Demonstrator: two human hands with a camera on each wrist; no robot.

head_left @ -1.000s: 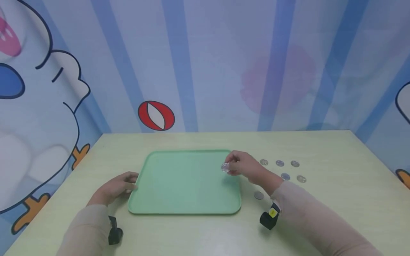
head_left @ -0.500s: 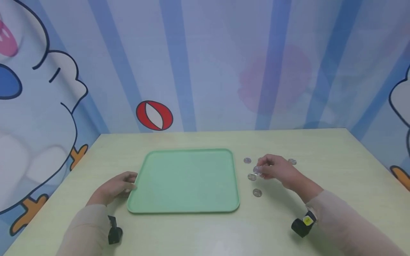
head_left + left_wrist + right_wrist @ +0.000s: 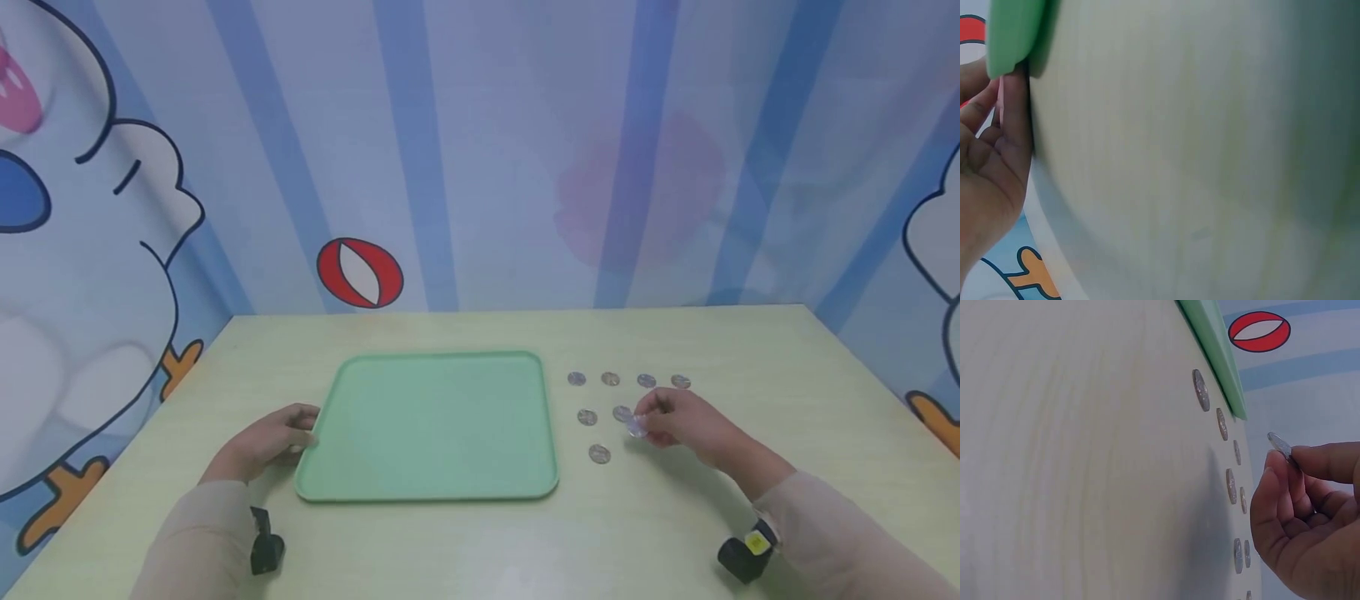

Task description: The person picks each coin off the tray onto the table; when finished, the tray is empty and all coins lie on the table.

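Note:
In the head view my left hand grips the left rim of a green rectangular tray. The left wrist view shows fingers of that hand at the upper and lower sides of the tray rim. My right hand pinches a silvery coin between thumb and fingertips, right of the tray. This held coin stands tilted, edge partly toward the camera, in the right wrist view. Just left of it in the head view lies another coin on the table.
Several more coins lie flat in loose rows: a back row from one coin to another, then one coin nearer and one at the front. The pale wooden table meets a blue striped backdrop.
My right hand has moved right from over the tray's right edge, still pinching a coin, and is now lower beyond the coin rows. Coins it hid are now visible. The left hand stays put.

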